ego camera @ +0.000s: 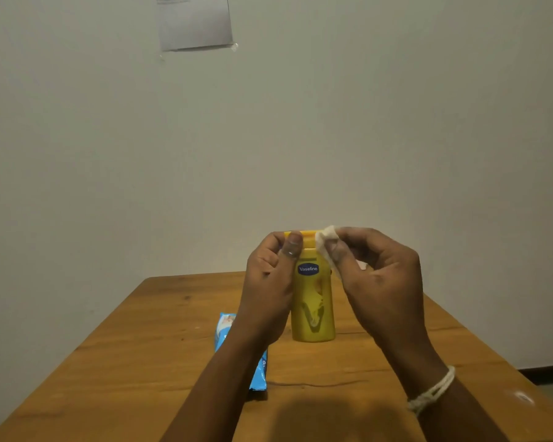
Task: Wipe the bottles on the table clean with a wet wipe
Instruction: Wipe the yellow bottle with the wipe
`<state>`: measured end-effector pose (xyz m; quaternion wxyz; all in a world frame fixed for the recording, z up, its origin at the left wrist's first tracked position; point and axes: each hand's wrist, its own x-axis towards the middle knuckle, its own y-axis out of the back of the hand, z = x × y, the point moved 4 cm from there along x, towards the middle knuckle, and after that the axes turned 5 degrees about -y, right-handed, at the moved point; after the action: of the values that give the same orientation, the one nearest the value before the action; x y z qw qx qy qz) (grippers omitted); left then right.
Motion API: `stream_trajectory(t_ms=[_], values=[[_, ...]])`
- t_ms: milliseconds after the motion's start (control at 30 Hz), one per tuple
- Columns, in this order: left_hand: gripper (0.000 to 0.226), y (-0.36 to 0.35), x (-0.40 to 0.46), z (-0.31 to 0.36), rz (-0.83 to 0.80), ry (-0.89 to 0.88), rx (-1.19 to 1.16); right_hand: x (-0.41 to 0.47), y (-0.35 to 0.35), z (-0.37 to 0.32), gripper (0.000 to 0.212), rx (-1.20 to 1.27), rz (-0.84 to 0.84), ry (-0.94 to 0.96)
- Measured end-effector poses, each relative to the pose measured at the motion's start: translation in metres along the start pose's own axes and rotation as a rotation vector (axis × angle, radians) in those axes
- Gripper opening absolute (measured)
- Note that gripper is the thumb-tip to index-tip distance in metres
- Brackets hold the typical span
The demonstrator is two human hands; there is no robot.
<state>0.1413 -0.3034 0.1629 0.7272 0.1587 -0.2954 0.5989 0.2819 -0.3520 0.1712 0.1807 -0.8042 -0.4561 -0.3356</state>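
Note:
A yellow Vaseline bottle (313,301) is held upright above the wooden table (141,362). My left hand (268,282) grips its left side near the cap, thumb across the front. My right hand (377,275) pinches a white wet wipe (328,242) and presses it against the right side of the bottle's cap and shoulder. The lower part of the wipe is hidden behind my right hand.
A blue wet-wipe packet (257,368) lies on the table under my left forearm, left of the bottle. A sheet of paper (195,22) is taped to the plain wall behind. The table's edges run off on both sides.

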Motion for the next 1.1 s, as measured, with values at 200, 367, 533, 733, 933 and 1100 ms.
stream_trajectory(t_ms=[200, 367, 533, 733, 933, 1100], values=[[0.052, 0.004, 0.005, 0.007, 0.086, 0.011, -0.121, -0.012, -0.008, 0.006, 0.025, 0.009, -0.077, -0.017], [0.043, 0.018, 0.009, 0.004, 0.211, 0.04, -0.122, -0.046, -0.009, 0.041, 0.019, -0.032, -0.157, -0.152], [0.041, 0.008, 0.003, -0.005, 0.184, 0.036, -0.106, -0.024, -0.013, 0.027, 0.031, -0.003, -0.133, -0.107], [0.046, 0.01, 0.014, -0.011, 0.378, 0.024, -0.199, -0.037, -0.018, 0.049, 0.019, -0.015, 0.008, -0.183], [0.029, 0.003, 0.021, -0.063, 0.688, 0.078, -0.183, -0.043, -0.028, 0.095, 0.01, 0.21, 0.2, -0.517], [0.024, -0.008, 0.05, -0.111, 0.8, 0.05, -0.166, -0.039, -0.046, 0.136, 0.012, 0.538, 0.201, -0.876]])
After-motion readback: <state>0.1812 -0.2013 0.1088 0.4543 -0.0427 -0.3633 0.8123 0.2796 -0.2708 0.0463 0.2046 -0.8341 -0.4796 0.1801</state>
